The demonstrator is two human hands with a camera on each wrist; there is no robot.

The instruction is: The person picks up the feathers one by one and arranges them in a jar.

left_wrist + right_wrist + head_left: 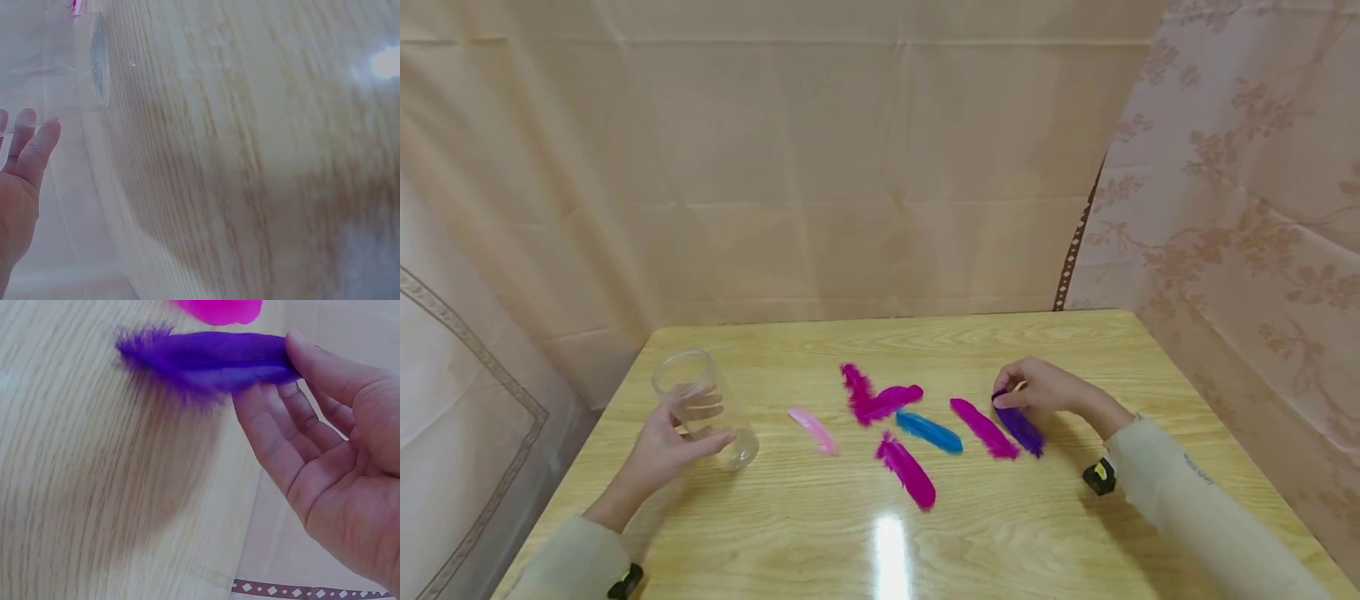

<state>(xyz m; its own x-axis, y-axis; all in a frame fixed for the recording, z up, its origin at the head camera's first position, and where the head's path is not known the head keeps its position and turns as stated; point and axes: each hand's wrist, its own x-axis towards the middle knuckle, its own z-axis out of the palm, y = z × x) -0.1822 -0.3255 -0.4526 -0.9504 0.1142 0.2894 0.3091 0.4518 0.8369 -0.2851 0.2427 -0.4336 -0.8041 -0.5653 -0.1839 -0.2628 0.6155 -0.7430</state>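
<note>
The left hand [658, 450] grasps a clear, open-topped cup [732, 414]; the right hand [1047, 387] pinches a purple feather [1022, 430] beside a magenta feather [984, 428] on a wooden table [775, 533].

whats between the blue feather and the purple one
In the head view, one magenta feather lies between the blue feather and the purple feather in the right hand.
</note>
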